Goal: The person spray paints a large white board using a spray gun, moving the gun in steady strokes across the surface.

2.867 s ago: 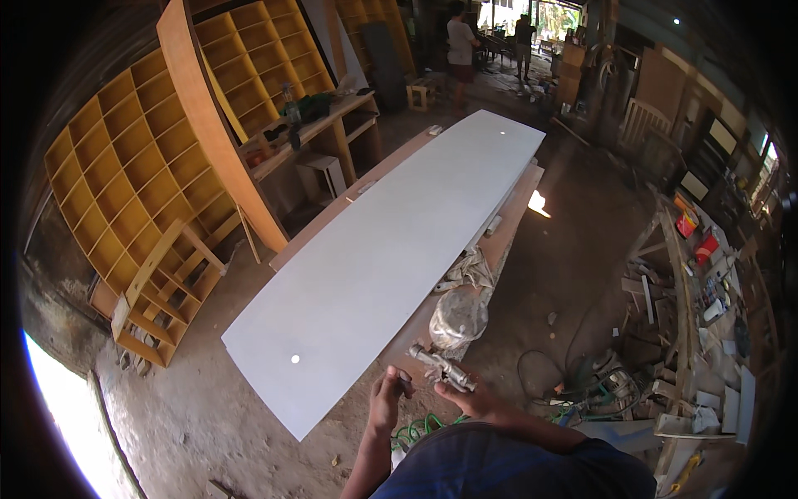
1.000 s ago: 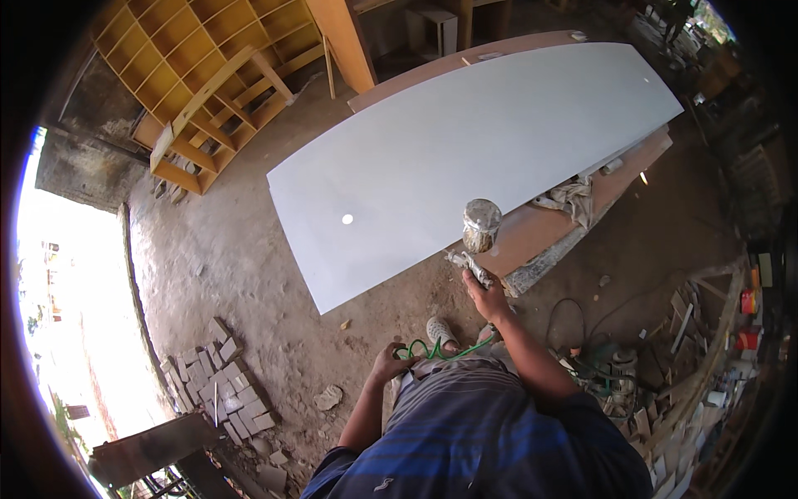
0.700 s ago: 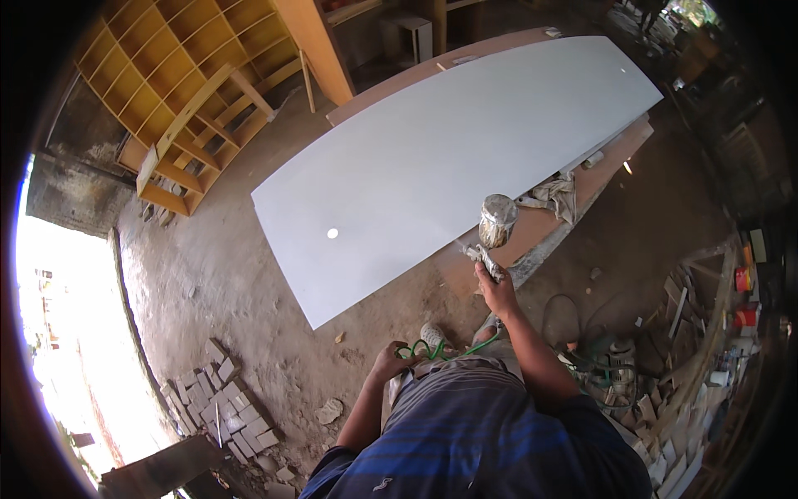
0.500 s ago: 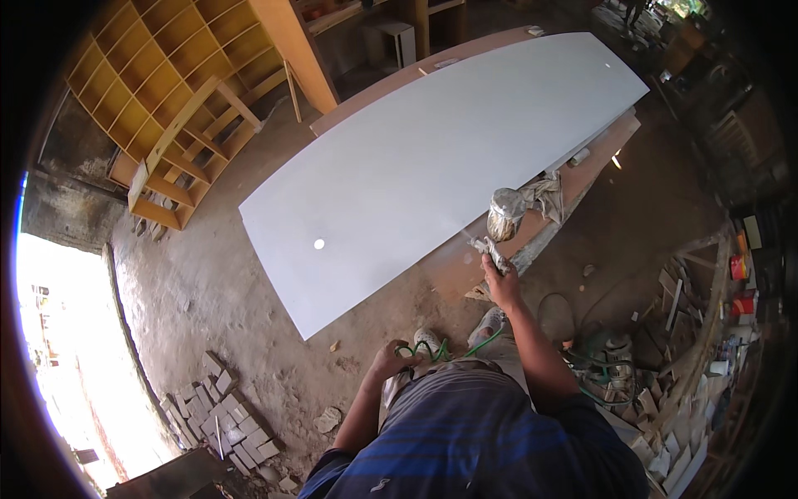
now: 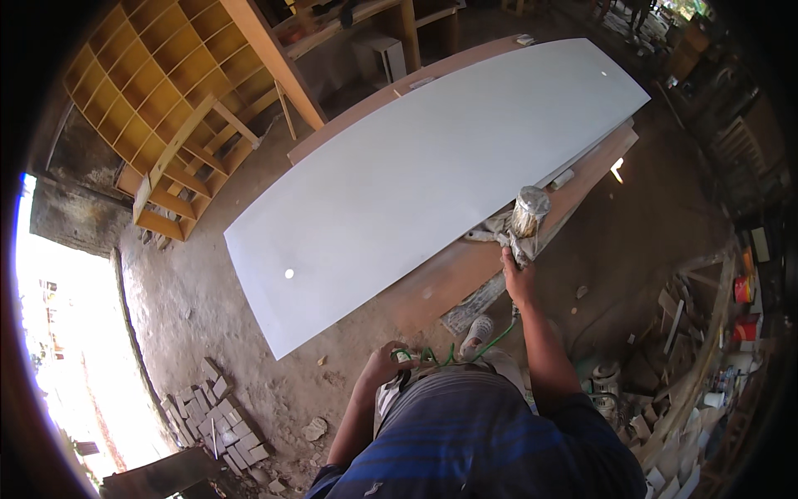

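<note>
A long white painted panel (image 5: pixel 432 166) lies flat on a brown board (image 5: pixel 465 270) above the dirt floor. My right hand (image 5: pixel 517 279) grips a spray gun (image 5: pixel 525 218) with a metal cup, held at the panel's near right edge next to a crumpled rag (image 5: pixel 497 229). My left hand (image 5: pixel 384 364) is closed on a green hose (image 5: pixel 453 356) close to my waist. The hose runs up toward my right arm.
Yellow wooden shelving (image 5: pixel 170 91) leans at the back left, with a small shelf frame in front of it. Stacked paving blocks (image 5: pixel 212 416) lie at lower left. Wood scraps and cans (image 5: pixel 715 349) crowd the right side. Bright daylight enters at far left.
My right hand has lifted the spray gun from low by the floor up to the panel's right edge. My view has turned, and the panel now stretches further up and right.
</note>
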Demonstrator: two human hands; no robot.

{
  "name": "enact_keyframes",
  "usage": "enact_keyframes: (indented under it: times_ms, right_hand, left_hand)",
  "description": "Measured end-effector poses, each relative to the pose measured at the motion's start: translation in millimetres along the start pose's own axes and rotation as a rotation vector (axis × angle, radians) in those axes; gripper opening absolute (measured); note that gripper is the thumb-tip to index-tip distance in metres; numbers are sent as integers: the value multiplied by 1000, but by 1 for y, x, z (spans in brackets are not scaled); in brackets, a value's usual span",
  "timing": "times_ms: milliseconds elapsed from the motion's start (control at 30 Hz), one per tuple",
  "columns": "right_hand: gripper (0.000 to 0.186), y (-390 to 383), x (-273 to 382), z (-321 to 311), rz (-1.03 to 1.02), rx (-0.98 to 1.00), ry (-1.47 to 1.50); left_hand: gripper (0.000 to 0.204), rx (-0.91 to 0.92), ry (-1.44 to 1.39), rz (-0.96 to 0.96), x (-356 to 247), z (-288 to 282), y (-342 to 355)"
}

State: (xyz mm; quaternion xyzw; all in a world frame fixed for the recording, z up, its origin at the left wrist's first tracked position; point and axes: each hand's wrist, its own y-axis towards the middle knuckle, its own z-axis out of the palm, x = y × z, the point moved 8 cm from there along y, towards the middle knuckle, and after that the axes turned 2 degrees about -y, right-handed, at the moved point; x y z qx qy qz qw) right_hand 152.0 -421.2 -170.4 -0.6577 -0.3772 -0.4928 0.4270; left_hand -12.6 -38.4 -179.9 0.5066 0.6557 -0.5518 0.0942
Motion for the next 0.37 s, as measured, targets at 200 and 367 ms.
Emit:
enact_keyframes:
  times_ms: [200,367]
  right_hand:
    - [42,79,-1,-63,-50,5,-49]
    - [44,125,27,-93,-203,-7,-58]
  left_hand:
    - [65,-52,-4,118,-55,39,22]
    - [64,-121,-3,209,-84,65,30]
